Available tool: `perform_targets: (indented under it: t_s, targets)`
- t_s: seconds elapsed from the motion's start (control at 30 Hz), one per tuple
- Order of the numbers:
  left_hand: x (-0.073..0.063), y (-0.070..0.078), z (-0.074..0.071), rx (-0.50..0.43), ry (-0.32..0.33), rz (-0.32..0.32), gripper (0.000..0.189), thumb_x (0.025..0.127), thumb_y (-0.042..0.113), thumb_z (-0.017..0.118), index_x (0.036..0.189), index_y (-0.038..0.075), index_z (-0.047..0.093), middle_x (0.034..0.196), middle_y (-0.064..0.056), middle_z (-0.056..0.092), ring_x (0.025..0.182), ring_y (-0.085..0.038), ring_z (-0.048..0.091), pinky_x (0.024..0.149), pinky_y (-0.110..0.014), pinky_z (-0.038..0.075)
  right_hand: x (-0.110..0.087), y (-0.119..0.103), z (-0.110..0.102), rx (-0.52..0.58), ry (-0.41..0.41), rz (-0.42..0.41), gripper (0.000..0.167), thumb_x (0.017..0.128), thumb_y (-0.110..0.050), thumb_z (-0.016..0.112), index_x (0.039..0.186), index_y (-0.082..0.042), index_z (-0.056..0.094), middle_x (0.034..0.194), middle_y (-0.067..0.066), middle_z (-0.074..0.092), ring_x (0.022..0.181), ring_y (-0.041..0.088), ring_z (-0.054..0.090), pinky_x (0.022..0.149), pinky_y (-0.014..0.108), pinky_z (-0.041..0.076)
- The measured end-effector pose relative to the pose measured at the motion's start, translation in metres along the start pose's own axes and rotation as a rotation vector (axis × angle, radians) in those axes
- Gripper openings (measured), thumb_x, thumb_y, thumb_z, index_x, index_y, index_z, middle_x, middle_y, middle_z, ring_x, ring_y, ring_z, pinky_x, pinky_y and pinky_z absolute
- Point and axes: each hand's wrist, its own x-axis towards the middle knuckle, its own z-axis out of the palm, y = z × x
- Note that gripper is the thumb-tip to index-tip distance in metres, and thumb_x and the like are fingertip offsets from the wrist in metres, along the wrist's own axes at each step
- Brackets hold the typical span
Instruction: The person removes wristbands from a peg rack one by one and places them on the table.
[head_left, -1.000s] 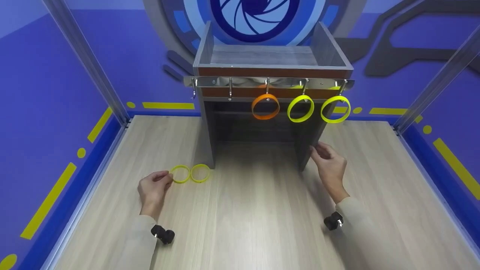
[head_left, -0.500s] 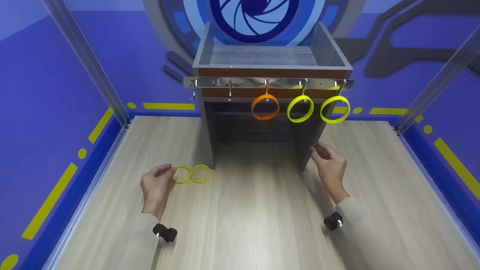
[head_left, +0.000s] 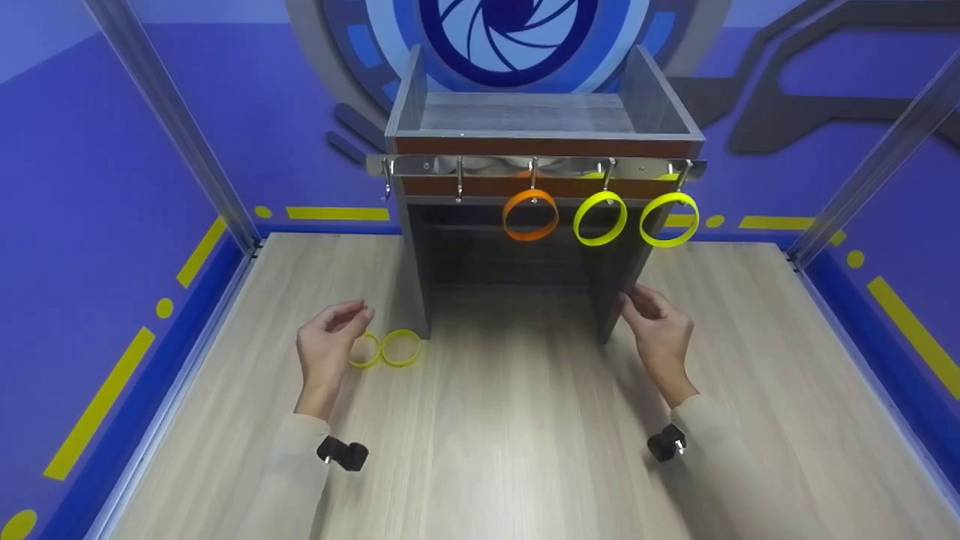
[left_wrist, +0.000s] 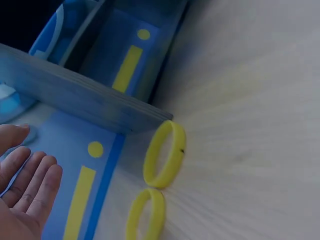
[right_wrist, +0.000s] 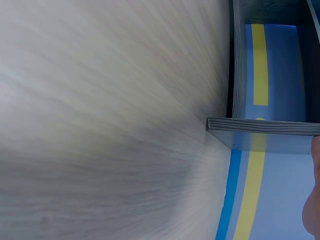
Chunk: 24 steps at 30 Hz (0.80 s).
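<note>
Above the table at the left, my left hand (head_left: pixel 330 337) is raised with fingers loosely bent, nothing visible between them. Just below it two yellow rings (head_left: pixel 402 348) lie side by side on the wood; the hand partly covers the left one in the head view. In the left wrist view the thumb and fingers stand apart, beside the two rings (left_wrist: pixel 165 155). My right hand (head_left: pixel 660 322) holds the front edge of the right side panel of a grey wooden shelf (head_left: pixel 611 307); some of its fingertips are hidden. In the right wrist view the thumb (right_wrist: pixel 312 210) meets that panel (right_wrist: pixel 265 126).
A metal hook rail (head_left: pixel 495 165) runs across the shelf front. An orange ring (head_left: pixel 510 231), a yellow ring (head_left: pixel 577 229) and another yellow ring (head_left: pixel 646 232) hang from its right-hand hooks. Two bare hooks (head_left: pixel 460 184) are at its left. Blue walls surround the table (head_left: pixel 495 435).
My left hand has left the left ring and moved up and to the right. Both rings on the table lie where they were. The right hand stays at the shelf panel.
</note>
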Motion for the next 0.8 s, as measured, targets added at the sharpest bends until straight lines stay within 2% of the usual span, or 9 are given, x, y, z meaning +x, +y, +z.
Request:
perform_targets:
  t_s: [0.17, 0.3, 0.57, 0.67, 0.8]
  targets:
    - [-0.001, 0.021, 0.01, -0.029, -0.03, 0.077, 0.024, 0.095, 0.012, 0.083, 0.117, 0.001, 0.078, 0.115, -0.011, 0.078, 0.098, -0.012, 0.074, 0.088, -0.024, 0.061, -0.004, -0.021, 0.0, 0.009, 0.0, -0.004, 0.022, 0.093, 0.001, 0.08, 0.114, 0.007, 0.078, 0.106, 0.021, 0.078, 0.085, -0.008, 0.069, 0.074, 0.008, 0.055]
    - [-0.002, 0.038, 0.018, -0.067, -0.065, 0.116, 0.025, 0.094, 0.011, 0.084, 0.116, 0.002, 0.079, 0.114, -0.01, 0.078, 0.098, -0.014, 0.075, 0.089, -0.026, 0.062, -0.007, -0.034, -0.002, 0.002, -0.005, -0.005, 0.022, 0.094, 0.001, 0.079, 0.114, 0.009, 0.076, 0.105, 0.021, 0.078, 0.084, -0.008, 0.068, 0.074, 0.007, 0.055]
    - [-0.004, 0.064, 0.032, -0.075, -0.109, 0.17, 0.026, 0.092, 0.014, 0.087, 0.114, 0.003, 0.08, 0.111, -0.008, 0.079, 0.096, -0.016, 0.075, 0.085, -0.027, 0.063, 0.001, 0.0, 0.001, -0.001, 0.021, 0.019, 0.021, 0.092, -0.004, 0.084, 0.111, 0.003, 0.079, 0.101, 0.016, 0.08, 0.08, -0.003, 0.07, 0.07, 0.009, 0.055]
    - [-0.005, 0.072, 0.037, -0.092, -0.127, 0.193, 0.025, 0.092, 0.013, 0.086, 0.114, 0.003, 0.08, 0.11, -0.008, 0.079, 0.096, -0.017, 0.075, 0.084, -0.028, 0.064, 0.001, 0.003, 0.0, 0.0, 0.019, 0.019, 0.022, 0.091, -0.006, 0.085, 0.112, 0.001, 0.08, 0.101, 0.015, 0.08, 0.081, -0.001, 0.07, 0.069, 0.01, 0.055]
    - [-0.005, 0.083, 0.044, -0.127, -0.155, 0.228, 0.025, 0.091, 0.012, 0.086, 0.114, 0.003, 0.08, 0.11, -0.008, 0.079, 0.098, -0.02, 0.076, 0.084, -0.028, 0.064, 0.001, -0.003, 0.001, -0.006, 0.016, 0.04, 0.022, 0.092, -0.005, 0.084, 0.113, 0.002, 0.08, 0.103, 0.016, 0.08, 0.082, -0.003, 0.069, 0.071, 0.009, 0.055]
